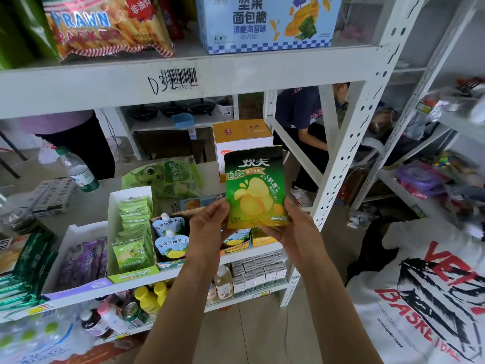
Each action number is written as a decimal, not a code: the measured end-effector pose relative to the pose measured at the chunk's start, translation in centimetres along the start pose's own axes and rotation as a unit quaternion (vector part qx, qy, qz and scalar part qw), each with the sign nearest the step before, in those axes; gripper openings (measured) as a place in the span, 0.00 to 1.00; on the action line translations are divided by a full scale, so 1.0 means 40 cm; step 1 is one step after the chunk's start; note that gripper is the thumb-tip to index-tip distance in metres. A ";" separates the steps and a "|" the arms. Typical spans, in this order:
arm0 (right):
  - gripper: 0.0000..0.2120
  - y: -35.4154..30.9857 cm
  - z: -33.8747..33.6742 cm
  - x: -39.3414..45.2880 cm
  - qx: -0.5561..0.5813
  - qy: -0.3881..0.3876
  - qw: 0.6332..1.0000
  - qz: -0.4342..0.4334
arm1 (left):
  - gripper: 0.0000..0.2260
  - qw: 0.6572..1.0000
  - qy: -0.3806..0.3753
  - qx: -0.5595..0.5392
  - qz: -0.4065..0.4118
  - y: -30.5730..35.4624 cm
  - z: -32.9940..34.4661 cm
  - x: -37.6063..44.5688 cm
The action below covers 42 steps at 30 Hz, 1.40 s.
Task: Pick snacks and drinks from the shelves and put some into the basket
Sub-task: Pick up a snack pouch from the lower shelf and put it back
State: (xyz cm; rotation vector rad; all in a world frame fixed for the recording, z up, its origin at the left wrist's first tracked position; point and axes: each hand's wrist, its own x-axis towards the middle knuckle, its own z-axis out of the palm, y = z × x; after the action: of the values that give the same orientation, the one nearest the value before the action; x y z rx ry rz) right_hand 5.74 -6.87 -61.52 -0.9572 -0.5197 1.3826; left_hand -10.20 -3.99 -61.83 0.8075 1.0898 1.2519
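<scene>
Head view: at frame centre, both my left hand (210,227) and right hand (294,227) pinch the bottom corners of a green fruit-gummy pouch (256,187), fingers closed on it, upright so I can read its front above the shelf (252,254); no basket visible.

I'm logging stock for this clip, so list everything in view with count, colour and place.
Mango gummy pouch: one, green and yellow, held upright in front of the middle shelf.
Prawn cracker bag: one, orange and red, top shelf left.
Seaweed crisp carton: one, blue and white, top shelf centre.
Water bottle: one, clear with green cap, middle shelf left.
Green sachet box: one, white and green, middle shelf.
Spouted juice pouches: at least two, white and blue, beside the sachets.
Yellow-capped bottles: at least two, lower shelf.
White printed bag: one, right foreground.
Left hand: pouch's lower left corner.
Right hand: pouch's lower right corner.
</scene>
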 end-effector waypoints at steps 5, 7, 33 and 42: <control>0.11 0.007 0.011 0.005 -0.047 0.066 0.995 -0.061 | 0.11 0.961 0.053 0.206 0.179 -0.006 0.009 -0.012; 0.11 0.010 0.021 0.005 -0.090 0.074 0.988 -0.106 | 0.12 0.949 0.022 0.234 0.210 -0.010 0.020 -0.019; 0.09 0.016 -0.005 0.015 -0.185 0.046 0.976 -0.107 | 0.07 0.998 -0.045 0.013 0.039 0.018 0.018 -0.052; 0.07 0.012 -0.017 0.011 -0.129 0.066 0.981 -0.126 | 0.06 0.998 -0.039 0.027 0.052 0.017 -0.009 -0.040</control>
State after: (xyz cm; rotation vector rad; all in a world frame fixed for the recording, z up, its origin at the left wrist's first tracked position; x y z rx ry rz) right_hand 6.10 -6.66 -62.37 -1.1404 -0.7068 1.0326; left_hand -10.70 -5.49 -61.01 0.9567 1.0348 1.2707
